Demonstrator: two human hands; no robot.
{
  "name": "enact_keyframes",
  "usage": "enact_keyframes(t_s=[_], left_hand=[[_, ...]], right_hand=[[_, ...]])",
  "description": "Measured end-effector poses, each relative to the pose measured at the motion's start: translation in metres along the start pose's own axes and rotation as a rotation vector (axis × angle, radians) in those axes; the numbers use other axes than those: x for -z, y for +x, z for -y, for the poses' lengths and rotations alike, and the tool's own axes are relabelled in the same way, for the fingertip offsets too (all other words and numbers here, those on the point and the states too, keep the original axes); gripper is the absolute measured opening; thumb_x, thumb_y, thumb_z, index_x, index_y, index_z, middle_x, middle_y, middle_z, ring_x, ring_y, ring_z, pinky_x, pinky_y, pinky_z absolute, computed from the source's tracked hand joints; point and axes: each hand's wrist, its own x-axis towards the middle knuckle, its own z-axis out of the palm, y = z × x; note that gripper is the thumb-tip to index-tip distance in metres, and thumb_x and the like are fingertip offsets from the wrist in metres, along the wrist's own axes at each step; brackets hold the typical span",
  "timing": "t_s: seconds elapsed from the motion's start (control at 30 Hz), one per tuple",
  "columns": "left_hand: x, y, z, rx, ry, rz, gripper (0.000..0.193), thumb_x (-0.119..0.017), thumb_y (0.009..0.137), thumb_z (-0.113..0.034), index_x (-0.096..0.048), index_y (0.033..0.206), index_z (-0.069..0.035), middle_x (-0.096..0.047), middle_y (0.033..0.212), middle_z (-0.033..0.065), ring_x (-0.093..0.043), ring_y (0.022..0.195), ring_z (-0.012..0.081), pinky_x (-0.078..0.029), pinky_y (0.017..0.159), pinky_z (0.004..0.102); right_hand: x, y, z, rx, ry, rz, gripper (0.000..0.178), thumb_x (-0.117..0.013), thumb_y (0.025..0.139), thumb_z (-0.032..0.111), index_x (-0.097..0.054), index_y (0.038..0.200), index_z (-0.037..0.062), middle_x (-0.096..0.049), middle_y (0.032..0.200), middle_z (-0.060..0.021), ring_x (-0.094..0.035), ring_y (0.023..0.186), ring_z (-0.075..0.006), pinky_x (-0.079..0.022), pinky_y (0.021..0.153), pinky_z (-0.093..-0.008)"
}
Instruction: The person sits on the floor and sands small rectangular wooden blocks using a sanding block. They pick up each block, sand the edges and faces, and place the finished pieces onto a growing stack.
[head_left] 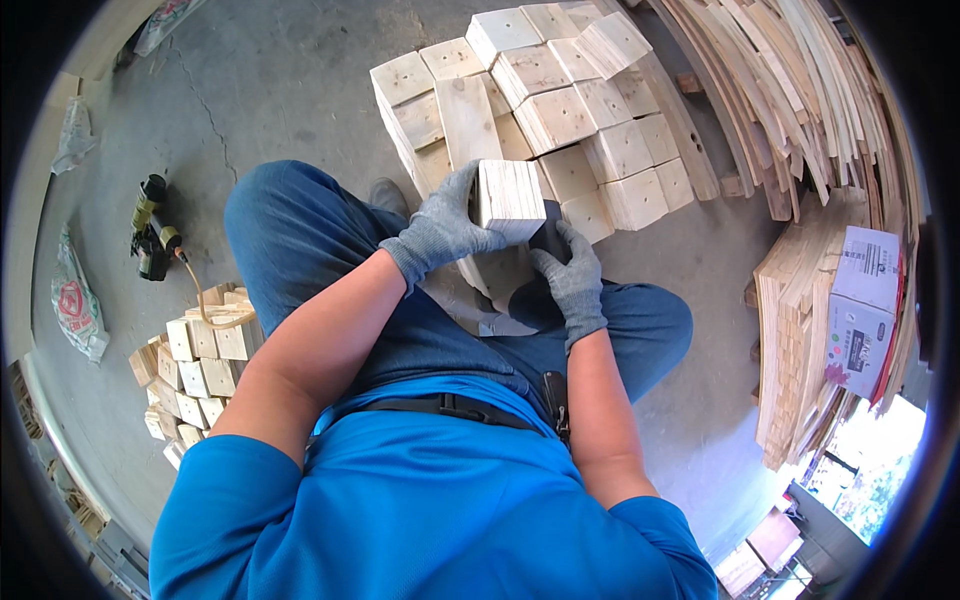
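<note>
My left hand [445, 225], in a grey knit glove, grips a squarish wooden block [510, 197] with layered edges, its fingers along the left side. It is held up in front of my knees. On the block's lower right, my gloved right hand [574, 285] has its thumb and fingers closed about a dark patch [547, 232]; whether that is a black object or a shaded face I cannot tell. Just beyond the hands stand several stacked wooden blocks [545, 75], with a flat board [467, 120] lying on the nearer ones.
At left a nail gun [150, 225] lies on the concrete floor, its yellowish hose [205, 305] running to a pile of small blocks [195, 375]. Plastic bags [78, 300] lie farther left. Long wooden strips [780, 90] and a white carton [863, 300] occupy the right.
</note>
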Motion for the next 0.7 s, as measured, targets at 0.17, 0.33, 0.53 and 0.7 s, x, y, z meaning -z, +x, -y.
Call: enact_keyframes(t_s=[0.17, 0.33, 0.53, 0.7], left_hand=[[0.001, 0.001, 0.004, 0.023, 0.048, 0.007, 0.130, -0.102, 0.064, -0.047, -0.034, 0.165, -0.001, -0.050, 0.158, 0.0229, -0.050, 0.149, 0.0350, -0.038, 0.129, 0.0396], [-0.001, 0.001, 0.007, 0.010, 0.072, -0.027, 0.127, -0.105, 0.064, -0.040, -0.037, 0.164, 0.000, -0.055, 0.155, 0.0177, -0.055, 0.142, 0.0287, -0.041, 0.125, 0.0396], [0.000, 0.002, 0.006, 0.005, 0.054, -0.006, 0.129, -0.104, 0.064, -0.042, -0.035, 0.165, 0.000, -0.053, 0.157, 0.0198, -0.053, 0.145, 0.0311, -0.040, 0.126, 0.0397], [0.002, 0.000, -0.005, 0.051, 0.037, 0.007, 0.133, -0.106, 0.063, -0.038, -0.032, 0.166, 0.001, -0.052, 0.159, 0.0200, -0.052, 0.147, 0.0305, -0.038, 0.128, 0.0402]], right_hand=[[-0.001, 0.000, -0.001, -0.017, 0.027, 0.010, 0.070, -0.094, 0.081, 0.023, -0.067, 0.140, -0.0026, -0.069, 0.140, -0.0237, -0.068, 0.129, -0.0366, -0.054, 0.111, -0.0422], [-0.001, 0.000, -0.001, -0.016, 0.021, 0.009, 0.070, -0.095, 0.081, 0.022, -0.066, 0.141, -0.0024, -0.068, 0.141, -0.0244, -0.067, 0.131, -0.0367, -0.053, 0.112, -0.0421], [-0.004, 0.003, -0.009, -0.032, 0.034, 0.022, 0.070, -0.095, 0.082, 0.022, -0.067, 0.141, -0.0015, -0.068, 0.141, -0.0235, -0.067, 0.131, -0.0366, -0.053, 0.112, -0.0422], [-0.002, 0.002, -0.005, -0.033, 0.019, 0.017, 0.070, -0.095, 0.081, 0.023, -0.067, 0.141, -0.0006, -0.069, 0.141, -0.0226, -0.067, 0.130, -0.0363, -0.054, 0.112, -0.0420]])
